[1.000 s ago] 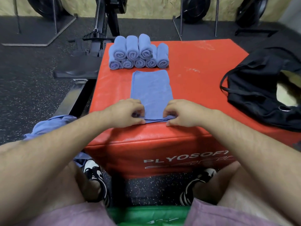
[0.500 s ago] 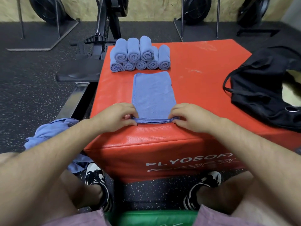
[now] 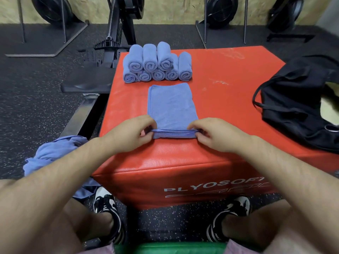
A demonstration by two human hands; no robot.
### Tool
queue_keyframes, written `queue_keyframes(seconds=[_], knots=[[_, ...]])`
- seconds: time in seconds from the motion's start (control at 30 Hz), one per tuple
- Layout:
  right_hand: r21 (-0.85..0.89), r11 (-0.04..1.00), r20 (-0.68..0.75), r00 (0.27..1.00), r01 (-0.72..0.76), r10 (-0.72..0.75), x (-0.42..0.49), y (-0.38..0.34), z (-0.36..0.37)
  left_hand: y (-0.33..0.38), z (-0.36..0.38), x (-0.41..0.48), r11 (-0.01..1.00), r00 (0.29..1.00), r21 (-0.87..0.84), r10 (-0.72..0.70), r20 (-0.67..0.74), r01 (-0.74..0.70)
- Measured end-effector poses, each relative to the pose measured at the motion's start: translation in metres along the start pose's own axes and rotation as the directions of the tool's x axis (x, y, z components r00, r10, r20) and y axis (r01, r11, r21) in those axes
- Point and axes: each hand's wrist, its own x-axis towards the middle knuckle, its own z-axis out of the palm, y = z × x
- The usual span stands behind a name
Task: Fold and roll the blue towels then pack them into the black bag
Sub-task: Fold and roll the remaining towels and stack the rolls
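A folded blue towel point(image 3: 171, 105) lies as a long strip on the red foam box point(image 3: 229, 110). Its near edge is lifted and turned over into a narrow first roll. My left hand point(image 3: 130, 133) pinches that edge at its left corner and my right hand point(image 3: 214, 133) pinches it at the right corner. Behind the strip, several rolled blue towels point(image 3: 157, 65) are stacked in two rows. The black bag point(image 3: 297, 107) lies on the right side of the box with its mouth open toward the right.
A heap of loose blue towels point(image 3: 55, 153) lies over my left knee, beside the box. A rowing machine rail point(image 3: 80, 114) runs along the floor at the left. More gym machines stand by the back wall. My feet are under the box's front face.
Both hands have lifted the towel's near edge and turned it over, starting the roll. The camera has tilted slightly, so everything sits lower in view.
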Motion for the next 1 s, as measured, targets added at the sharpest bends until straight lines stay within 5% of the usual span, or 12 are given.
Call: queue_keyframes(seconds=[0.17,0.37,0.47,0.63,0.8,1.0], knots=[[0.089,0.995,-0.015,0.998,-0.054,0.055,0.011,0.008,0.003,-0.005,0.000,0.009,0.990,0.993,-0.084,-0.116,-0.001,0.115],[-0.063,0.997,-0.104,0.994,-0.042,0.035,0.019,0.011,0.016,-0.011,0.012,0.017,0.980,0.980,-0.043,-0.197,-0.030,0.195],[-0.156,0.988,-0.157,0.987,-0.008,-0.017,0.019,0.008,0.016,-0.008,0.014,0.016,0.997,0.992,0.031,-0.067,-0.111,0.071],[-0.297,0.955,-0.081,0.996,0.019,-0.045,0.016,0.004,0.018,0.003,0.016,0.014,0.972,0.995,0.222,0.093,-0.040,-0.082],[-0.217,0.976,0.003,1.000,0.027,-0.027,0.011,0.007,0.012,-0.001,0.014,0.007,0.977,0.996,0.196,0.091,-0.003,-0.089],[-0.075,0.997,-0.057,0.998,0.026,-0.030,0.017,0.013,0.010,-0.008,0.012,0.011,0.996,1.000,0.091,-0.007,0.004,0.006]])
